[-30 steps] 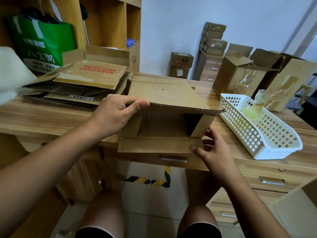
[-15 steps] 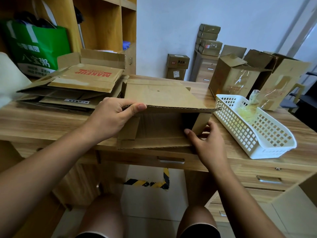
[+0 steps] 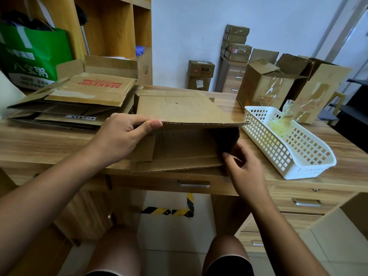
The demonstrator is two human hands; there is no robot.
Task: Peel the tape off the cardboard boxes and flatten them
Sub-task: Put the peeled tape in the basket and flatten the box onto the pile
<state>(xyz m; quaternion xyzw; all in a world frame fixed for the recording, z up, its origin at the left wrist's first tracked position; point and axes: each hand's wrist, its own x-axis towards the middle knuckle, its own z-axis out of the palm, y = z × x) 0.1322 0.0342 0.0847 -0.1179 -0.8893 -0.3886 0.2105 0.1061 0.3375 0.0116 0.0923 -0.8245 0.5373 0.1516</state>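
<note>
— Where is the box just now?
— The brown corrugated cardboard box [image 3: 185,110] lies on its side at the near edge of the light wooden desk [image 3: 39,140]. Its open end faces me, and its bottom flap juts just over that edge.
— And your hands?
— My left hand [image 3: 123,136] grips the near left end of the top panel, fingers on top and thumb curled under the corrugated rim. My right hand [image 3: 245,166] is at the lower right corner of the opening. It pinches a small flap there between thumb and curled fingers, though the fingertips are lost in shadow.
— What else is on the desk?
— Toward the far left corner there is a stack of flattened brown cardboard boxes [image 3: 79,100], right beside my box, the top one printed MAKEUP in red. Just right of the box, a white plastic lattice basket [image 3: 298,156] sits near the front edge and holds crumpled clear tape [image 3: 278,126]. Behind it, at the far right corner, opened brown cardboard boxes [image 3: 262,86] stand upright. A green shopping bag [image 3: 33,56] stands beyond the stack.
</note>
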